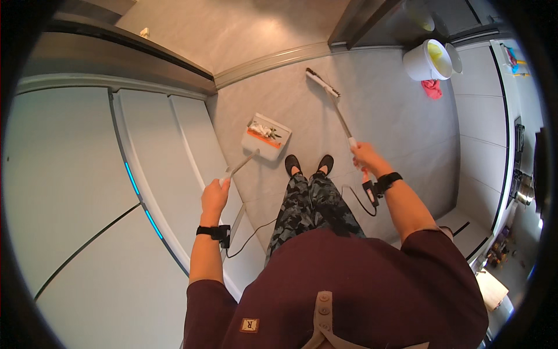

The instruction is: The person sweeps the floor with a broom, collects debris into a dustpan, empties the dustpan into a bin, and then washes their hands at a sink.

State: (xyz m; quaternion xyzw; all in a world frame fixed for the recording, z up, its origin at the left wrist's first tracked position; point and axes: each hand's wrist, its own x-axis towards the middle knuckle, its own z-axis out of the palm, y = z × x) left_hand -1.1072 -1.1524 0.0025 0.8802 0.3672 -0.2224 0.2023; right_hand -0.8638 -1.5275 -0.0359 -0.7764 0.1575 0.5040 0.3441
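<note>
White dustpan (269, 152): at the level of the grey floor (383, 99), an orange band crossing it, its handle (244, 162) slanting back toward the person (354, 267); whether its underside sits flat cannot be told.
Scraps (259, 128): pale, crumpled bits and something green, gathered inside the dustpan on the far side of the orange band.
Left hand (215, 198): fingers closed around the upper end of the dustpan's handle, to the left of the pan and nearer the body.
Broom (343, 119): grey stick and white head with dark bristles, angled to the right of the dustpan; the head is farther from the person than the pan and well apart from it.
Right hand (369, 158): fingers curled around the broom's grip, right of the dustpan.
Dark shoes (290, 160): side by side, right of the dustpan and slightly nearer the person, below camouflage trousers (317, 203).
Wrist straps (386, 184): black, one on each arm, both nearer the person than the dustpan.
White bucket (418, 64): well to the right of the dustpan and beyond it, yellow showing inside, a pink cloth (432, 89) at its base.
Floor track (279, 61): running across beyond the dustpan.
Pale panels (75, 174): left of the dustpan, with glowing blue strips (132, 177).
</note>
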